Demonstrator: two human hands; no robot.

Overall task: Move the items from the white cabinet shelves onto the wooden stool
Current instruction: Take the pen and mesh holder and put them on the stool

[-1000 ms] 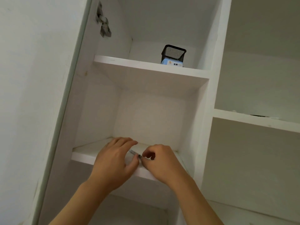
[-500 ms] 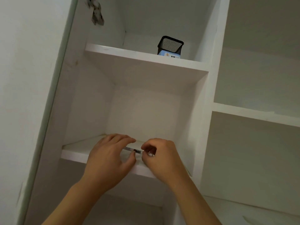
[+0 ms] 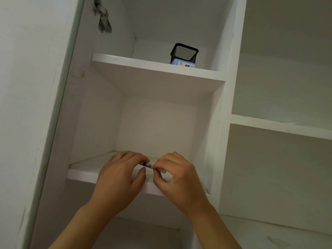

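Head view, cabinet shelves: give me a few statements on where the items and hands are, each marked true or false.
1. A black mesh holder stands on the upper shelf. True.
2. Both hands are at a pen on the lower shelf. True: the left hand and the right hand meet over it.
3. The mesh holder is full of pens. False: nothing sticks out of its top; a blue label shows at its base.
4. The left hand reaches for the upper shelf. False: it is at the lower shelf.
5. The wooden stool stands under the hands. False: no stool is in view.
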